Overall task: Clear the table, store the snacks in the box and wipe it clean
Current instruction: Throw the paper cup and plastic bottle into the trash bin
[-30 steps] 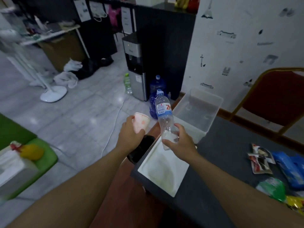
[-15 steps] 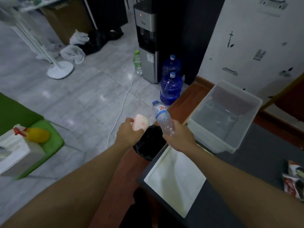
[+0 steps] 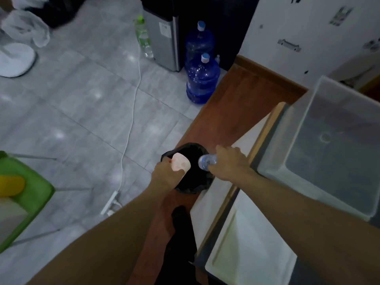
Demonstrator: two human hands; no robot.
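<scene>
Head view, looking steeply down: the left hand (image 3: pixel 167 174) is wrapped around a pale paper cup (image 3: pixel 181 164), and the right hand (image 3: pixel 229 163) is closed on a clear plastic water bottle (image 3: pixel 206 161), cap end pointing left. Both are held over the mouth of a black-lined bin (image 3: pixel 190 183) directly beneath them; its contents cannot be made out. Right of the right hand, a translucent storage box (image 3: pixel 333 140) sits empty on the dark table (image 3: pixel 337 264), its near corner just beside the wrist. A white lid (image 3: pixel 253 251) lies under the right forearm at the table edge. Left of the left hand, bare tile floor (image 3: pixel 82 120) lies open.
</scene>
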